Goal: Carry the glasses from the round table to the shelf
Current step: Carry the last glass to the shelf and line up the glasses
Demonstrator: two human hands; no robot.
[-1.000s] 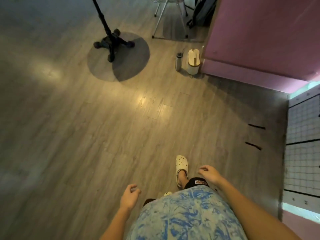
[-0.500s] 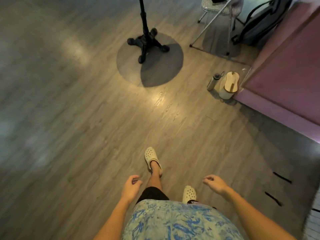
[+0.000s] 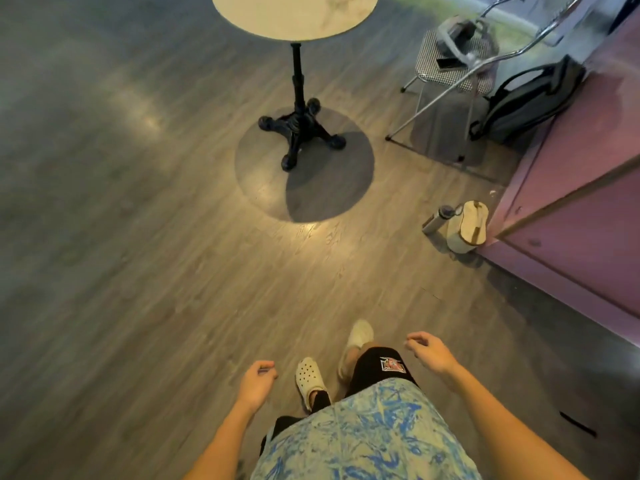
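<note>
A round table (image 3: 294, 15) on a black pedestal base is seen ahead on the wood floor (image 3: 138, 271). The left hand (image 3: 257, 382) and right hand (image 3: 429, 353) are held empty, fingers loosely curled. A folding chair (image 3: 453, 60), backpack (image 3: 526, 102) and bottle (image 3: 437, 220) are set beside a pink counter (image 3: 581, 188).

We see a dim room with a bright shine on the floor (image 3: 311, 237). The round table (image 3: 294, 15) throws a dark round shadow (image 3: 329, 181). The edges look blurry and bent
</note>
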